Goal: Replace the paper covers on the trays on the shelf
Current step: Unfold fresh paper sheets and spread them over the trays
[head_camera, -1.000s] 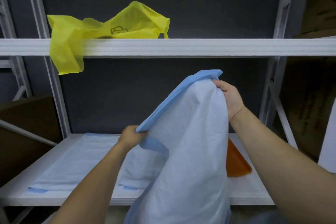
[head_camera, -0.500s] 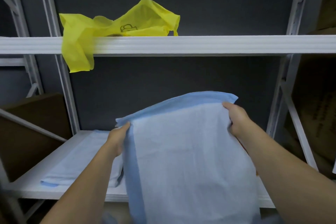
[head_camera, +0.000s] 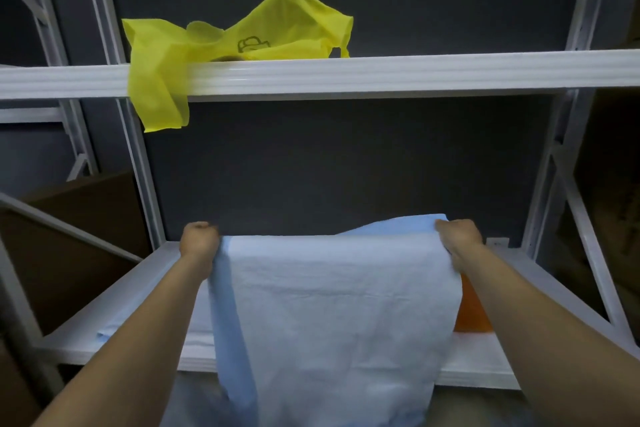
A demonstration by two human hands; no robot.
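Note:
A large pale blue paper cover (head_camera: 332, 315) is stretched flat between both hands above the lower white shelf (head_camera: 485, 367). My left hand (head_camera: 199, 244) grips its far left corner and my right hand (head_camera: 459, 239) grips its far right corner. The sheet's near end hangs down over the shelf's front edge. An orange tray (head_camera: 472, 312) shows partly from under the sheet's right side. Another blue cover (head_camera: 107, 333) lies on the shelf to the left, mostly hidden behind my left forearm.
A crumpled yellow plastic bag (head_camera: 221, 48) lies on the upper shelf (head_camera: 415, 74) and droops over its front edge at the left. White uprights frame both sides. Brown cardboard boxes (head_camera: 79, 218) stand in the neighbouring bays left and right.
The cover was held up, tilted and bunched; both hands have spread apart, moved forward and lowered it over the lower shelf. The view has shifted, and the orange tray shows again.

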